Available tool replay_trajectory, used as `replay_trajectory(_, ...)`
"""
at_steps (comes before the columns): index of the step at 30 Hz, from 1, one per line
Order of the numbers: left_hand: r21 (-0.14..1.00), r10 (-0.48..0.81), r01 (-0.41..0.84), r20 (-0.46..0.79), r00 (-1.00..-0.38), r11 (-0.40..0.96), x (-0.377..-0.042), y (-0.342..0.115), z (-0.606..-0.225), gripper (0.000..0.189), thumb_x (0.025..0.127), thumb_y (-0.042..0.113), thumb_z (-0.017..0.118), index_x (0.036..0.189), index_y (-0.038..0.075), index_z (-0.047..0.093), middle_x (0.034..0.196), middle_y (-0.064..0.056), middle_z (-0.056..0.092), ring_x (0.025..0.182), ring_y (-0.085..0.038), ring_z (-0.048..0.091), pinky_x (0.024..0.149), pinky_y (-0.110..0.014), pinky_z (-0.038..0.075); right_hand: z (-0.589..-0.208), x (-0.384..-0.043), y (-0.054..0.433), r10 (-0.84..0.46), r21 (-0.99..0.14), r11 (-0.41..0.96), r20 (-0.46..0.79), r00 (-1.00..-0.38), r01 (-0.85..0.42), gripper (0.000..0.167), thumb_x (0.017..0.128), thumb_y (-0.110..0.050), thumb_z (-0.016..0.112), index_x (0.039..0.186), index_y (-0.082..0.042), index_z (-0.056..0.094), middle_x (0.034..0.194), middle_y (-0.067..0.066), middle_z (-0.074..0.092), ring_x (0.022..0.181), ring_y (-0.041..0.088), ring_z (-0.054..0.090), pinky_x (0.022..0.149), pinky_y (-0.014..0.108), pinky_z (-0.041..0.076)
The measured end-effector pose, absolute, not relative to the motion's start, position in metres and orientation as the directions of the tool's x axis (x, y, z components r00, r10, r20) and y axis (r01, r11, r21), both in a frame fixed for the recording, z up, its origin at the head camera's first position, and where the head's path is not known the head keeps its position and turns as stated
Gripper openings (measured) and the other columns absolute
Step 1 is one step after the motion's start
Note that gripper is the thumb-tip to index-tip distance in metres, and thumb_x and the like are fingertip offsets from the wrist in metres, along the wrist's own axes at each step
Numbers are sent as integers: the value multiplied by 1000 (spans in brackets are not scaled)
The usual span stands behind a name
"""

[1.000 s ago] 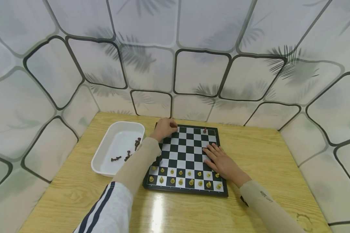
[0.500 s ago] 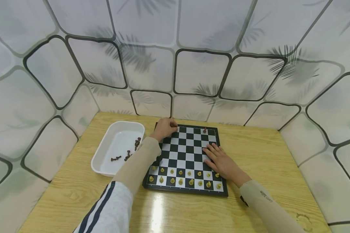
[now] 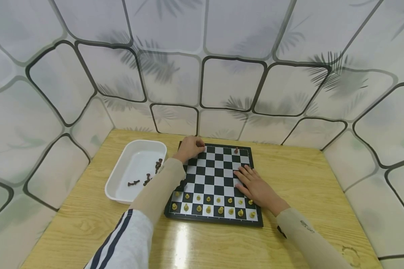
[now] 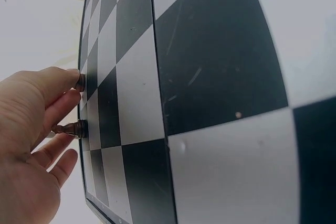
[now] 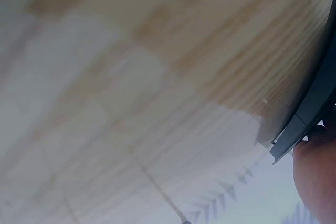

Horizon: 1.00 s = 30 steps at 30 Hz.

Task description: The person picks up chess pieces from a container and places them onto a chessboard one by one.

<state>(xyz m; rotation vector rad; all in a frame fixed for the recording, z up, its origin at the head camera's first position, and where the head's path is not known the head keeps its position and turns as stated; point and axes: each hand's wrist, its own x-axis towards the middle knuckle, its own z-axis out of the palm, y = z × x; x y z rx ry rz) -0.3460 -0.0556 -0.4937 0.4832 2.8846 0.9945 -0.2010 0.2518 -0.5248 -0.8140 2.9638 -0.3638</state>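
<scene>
My left hand [image 3: 189,148] is at the far left corner of the chessboard [image 3: 219,172]. In the left wrist view its thumb and forefinger pinch a dark brown chess piece [image 4: 80,83], mostly hidden, at the board's surface. Another brown chess piece [image 4: 73,129] stands on the board close by, beside the lower fingers. My right hand [image 3: 256,188] rests with fingers spread on the right side of the board. One brown chess piece [image 3: 236,150] stands near the far right corner. Several yellow chess pieces [image 3: 208,210] fill the two near rows.
Left of the board stands a white plastic tray [image 3: 114,183] with several brown chess pieces [image 3: 148,178] lying in it, partly behind my left sleeve. Both sit on a wooden table [image 3: 306,179]. A patterned wall [image 3: 232,86] rises behind the table's far edge.
</scene>
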Motion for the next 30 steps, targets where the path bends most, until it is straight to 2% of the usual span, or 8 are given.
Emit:
replay_trajectory(11, 661, 322, 263, 34, -946, 703, -347, -60, -490, 22, 96, 21, 78, 114, 8, 79, 114, -7, 78, 108, -24, 71, 95, -39, 58, -524, -201, 250, -505, -233, 838, 9, -863, -493, 62, 111, -43, 50, 161, -8, 43, 169, 21, 36, 159, 44, 26, 128, 63, 23)
replay_trajectory(21, 697, 378, 291, 32, -925, 655, -344, -72, -467, 35, 98, 19, 74, 128, 3, 73, 129, -16, 74, 124, -33, 68, 104, -45, 57, -522, -200, 250, -510, -241, 833, 15, -860, -498, 61, 111, -41, 51, 160, -6, 43, 168, 23, 36, 159, 46, 25, 127, 63, 24)
replay_trajectory(30, 699, 350, 311, 92, -932, 644, -341, -101, -444, 34, 100, 22, 70, 128, 3, 73, 126, -17, 74, 120, -34, 69, 102, -47, 56, -526, -202, 252, -511, -236, 832, 27, -859, -503, 62, 110, -42, 51, 160, -7, 43, 168, 23, 36, 159, 45, 26, 127, 63, 24)
